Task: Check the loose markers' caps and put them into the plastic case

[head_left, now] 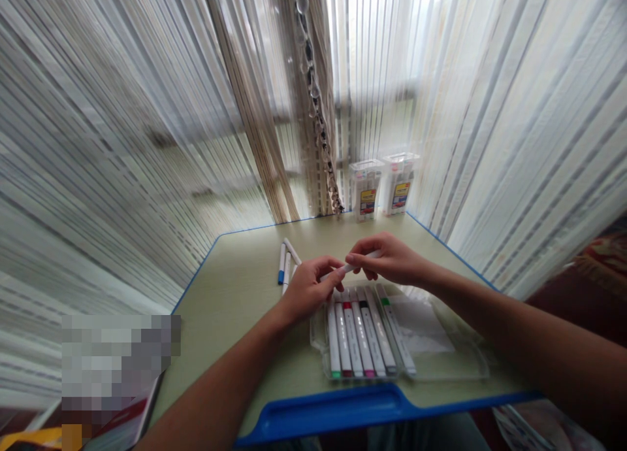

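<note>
Both my hands hold one white marker point(351, 266) above the desk. My left hand point(312, 286) pinches its near end and my right hand point(389, 259) grips its far end, fingers closed. Just below them lies a clear plastic case point(443, 363) with several white markers point(365, 336) side by side in its left half, their caps green, red, pink, black and grey. The case's right half holds no markers.
Three loose markers point(287, 260), one with a blue cap, lie on the green desk point(235, 294) left of my hands. Two upright clear marker boxes point(385, 186) stand at the far edge by the curtains. A blue pen groove point(333, 412) runs along the near edge.
</note>
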Demonstrator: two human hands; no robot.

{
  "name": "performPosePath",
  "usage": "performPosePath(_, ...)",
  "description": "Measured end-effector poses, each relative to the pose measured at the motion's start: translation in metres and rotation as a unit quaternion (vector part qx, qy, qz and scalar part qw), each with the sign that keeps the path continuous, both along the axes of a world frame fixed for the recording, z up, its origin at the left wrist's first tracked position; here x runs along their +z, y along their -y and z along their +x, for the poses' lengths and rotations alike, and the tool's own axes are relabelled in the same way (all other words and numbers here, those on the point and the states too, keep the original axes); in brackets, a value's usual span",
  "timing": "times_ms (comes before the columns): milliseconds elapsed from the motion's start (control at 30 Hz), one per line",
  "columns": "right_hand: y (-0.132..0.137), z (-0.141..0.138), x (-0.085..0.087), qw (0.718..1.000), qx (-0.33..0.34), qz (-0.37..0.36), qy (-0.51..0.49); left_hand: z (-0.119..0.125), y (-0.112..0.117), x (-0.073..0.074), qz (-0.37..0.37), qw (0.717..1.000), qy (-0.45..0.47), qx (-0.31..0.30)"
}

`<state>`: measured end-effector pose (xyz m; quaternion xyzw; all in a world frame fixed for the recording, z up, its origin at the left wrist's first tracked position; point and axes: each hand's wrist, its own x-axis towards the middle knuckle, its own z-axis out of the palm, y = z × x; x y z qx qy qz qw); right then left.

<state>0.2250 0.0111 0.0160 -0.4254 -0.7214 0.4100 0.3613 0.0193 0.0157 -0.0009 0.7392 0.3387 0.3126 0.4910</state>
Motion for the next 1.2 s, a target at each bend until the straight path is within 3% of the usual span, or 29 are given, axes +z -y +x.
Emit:
performPosePath(300,0.0027,-0.0011,0.0003,0.992,0.003,0.090,0.085,-0.0008,-0.0005,-0.0003,0.019,0.999,-0.028,-0.003)
performPosePath(467,0.0024,-0.0023,-0.0033,0.994,0.023,0.075,0.082,-0.0008,-0.0004,0.0012,0.056,0.997,-0.050,-0.006)
performPosePath(1200,0.0023,-0.0015,-0.0026,0.987,0.013,0.109,0.115,-0.0005,-0.0001,0.0004,0.044,0.998,-0.044,0.004)
